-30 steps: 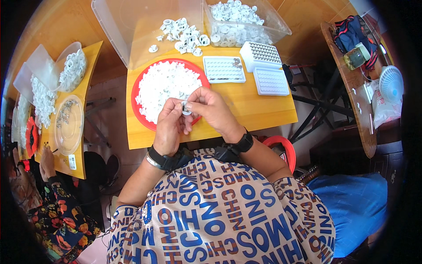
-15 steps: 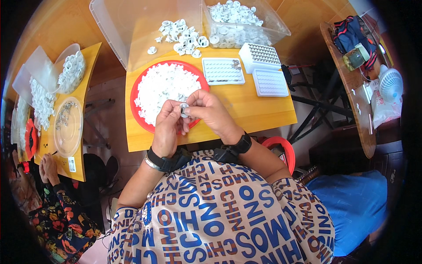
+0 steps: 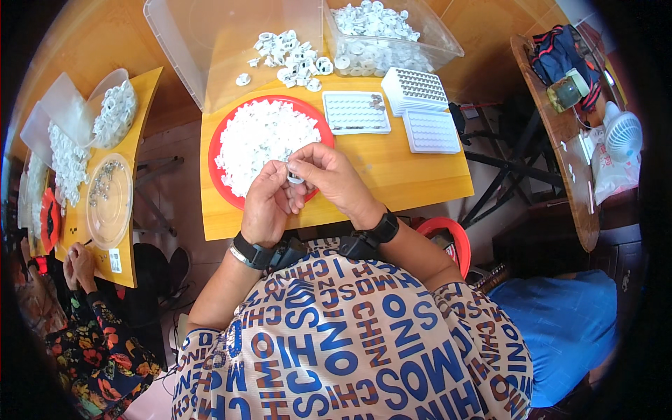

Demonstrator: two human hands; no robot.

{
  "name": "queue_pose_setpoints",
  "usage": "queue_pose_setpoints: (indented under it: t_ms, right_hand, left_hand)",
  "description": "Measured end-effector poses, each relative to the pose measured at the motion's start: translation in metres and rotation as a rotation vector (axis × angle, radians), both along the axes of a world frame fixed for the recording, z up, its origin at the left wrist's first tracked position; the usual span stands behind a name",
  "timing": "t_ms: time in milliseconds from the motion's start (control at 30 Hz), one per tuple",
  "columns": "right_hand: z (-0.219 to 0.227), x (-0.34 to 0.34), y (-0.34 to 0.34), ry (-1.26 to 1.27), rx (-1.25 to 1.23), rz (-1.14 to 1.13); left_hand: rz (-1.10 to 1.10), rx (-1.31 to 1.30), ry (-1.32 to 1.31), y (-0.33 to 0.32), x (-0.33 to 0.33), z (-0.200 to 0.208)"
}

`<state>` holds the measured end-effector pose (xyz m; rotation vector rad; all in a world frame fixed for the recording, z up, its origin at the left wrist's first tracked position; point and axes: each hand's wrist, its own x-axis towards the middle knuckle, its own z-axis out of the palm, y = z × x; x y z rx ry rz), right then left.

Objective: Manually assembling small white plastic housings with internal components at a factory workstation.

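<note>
White part (image 3: pixel 296 179) in fingertip grip of left hand (image 3: pixel 268 199) and right hand (image 3: pixel 334 179); lettered shirt (image 3: pixel 350 336)

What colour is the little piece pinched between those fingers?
The little piece is white with a dark patch, partly hidden; the head view shows it best.

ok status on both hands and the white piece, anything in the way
Left hand and right hand pinching together. Small white round plastic part held between them. Fingers partly cover it; round red tray just beyond.
</note>
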<state>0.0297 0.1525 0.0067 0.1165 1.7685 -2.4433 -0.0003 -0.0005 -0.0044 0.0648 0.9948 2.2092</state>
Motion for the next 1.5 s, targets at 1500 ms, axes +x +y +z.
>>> queue_pose_setpoints:
  t_ms: [1500]
  right_hand:
    - [-0.001,-0.036,0.015,0.324,1.017,-0.151]
  left_hand:
    - [0.183,0.078,-0.063,-0.029,-0.016,-0.006]
